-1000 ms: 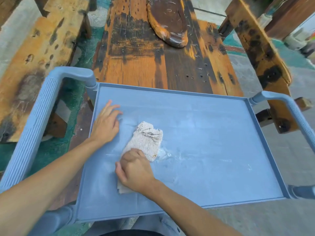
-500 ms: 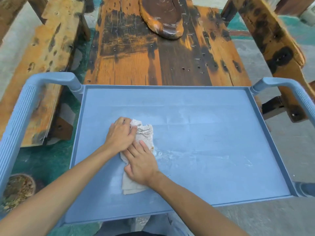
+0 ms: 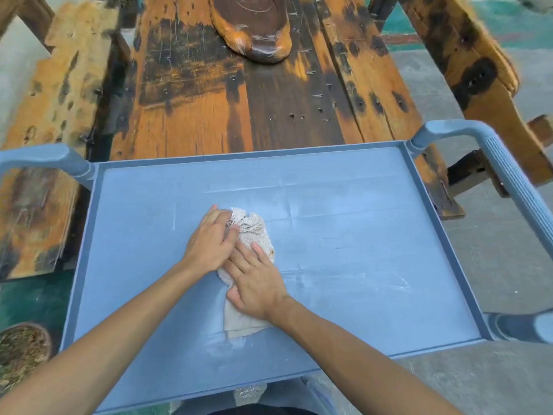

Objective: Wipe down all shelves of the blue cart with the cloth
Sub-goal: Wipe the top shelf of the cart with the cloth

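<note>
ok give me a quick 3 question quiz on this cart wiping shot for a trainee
1. True or false: both hands rest on the cloth.
2. Which shelf of the blue cart is the cloth on? A) top B) middle C) bottom
3. Fill in: beyond the cart's far edge stands a weathered ______ table.

Key:
1. True: the left hand and the right hand both press on it.
2. A
3. wooden
</note>
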The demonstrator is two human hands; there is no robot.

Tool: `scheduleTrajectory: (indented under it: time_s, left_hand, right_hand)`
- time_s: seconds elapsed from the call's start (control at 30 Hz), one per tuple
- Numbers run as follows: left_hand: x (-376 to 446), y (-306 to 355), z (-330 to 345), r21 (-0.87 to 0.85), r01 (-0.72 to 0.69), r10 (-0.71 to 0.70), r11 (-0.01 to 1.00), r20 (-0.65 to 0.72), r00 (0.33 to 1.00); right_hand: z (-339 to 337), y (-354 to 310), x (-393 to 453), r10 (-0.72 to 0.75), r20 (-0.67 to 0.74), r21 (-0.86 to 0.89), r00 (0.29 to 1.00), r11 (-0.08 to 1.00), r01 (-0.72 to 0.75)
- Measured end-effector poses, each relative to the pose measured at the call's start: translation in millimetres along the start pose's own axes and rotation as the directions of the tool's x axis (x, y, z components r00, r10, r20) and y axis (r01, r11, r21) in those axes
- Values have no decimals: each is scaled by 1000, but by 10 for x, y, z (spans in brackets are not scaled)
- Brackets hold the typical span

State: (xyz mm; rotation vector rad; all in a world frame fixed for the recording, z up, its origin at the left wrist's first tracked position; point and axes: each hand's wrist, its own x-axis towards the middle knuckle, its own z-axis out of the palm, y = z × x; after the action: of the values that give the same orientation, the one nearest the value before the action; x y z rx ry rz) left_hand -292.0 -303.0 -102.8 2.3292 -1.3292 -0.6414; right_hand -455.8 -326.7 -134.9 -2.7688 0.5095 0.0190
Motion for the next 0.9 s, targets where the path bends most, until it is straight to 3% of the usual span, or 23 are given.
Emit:
scheduleTrajectory:
  time_s: [0.67, 0.9]
  left_hand:
    - [496, 1316, 763, -83, -186, 197, 979, 160, 967]
    - [479, 1415, 922, -29, -212, 214, 977, 159, 964]
  right_hand:
    - [-532, 1510, -607, 236, -70, -147, 969, 959, -244]
    - [-798, 2141, -927, 407, -81, -223, 910, 882, -414]
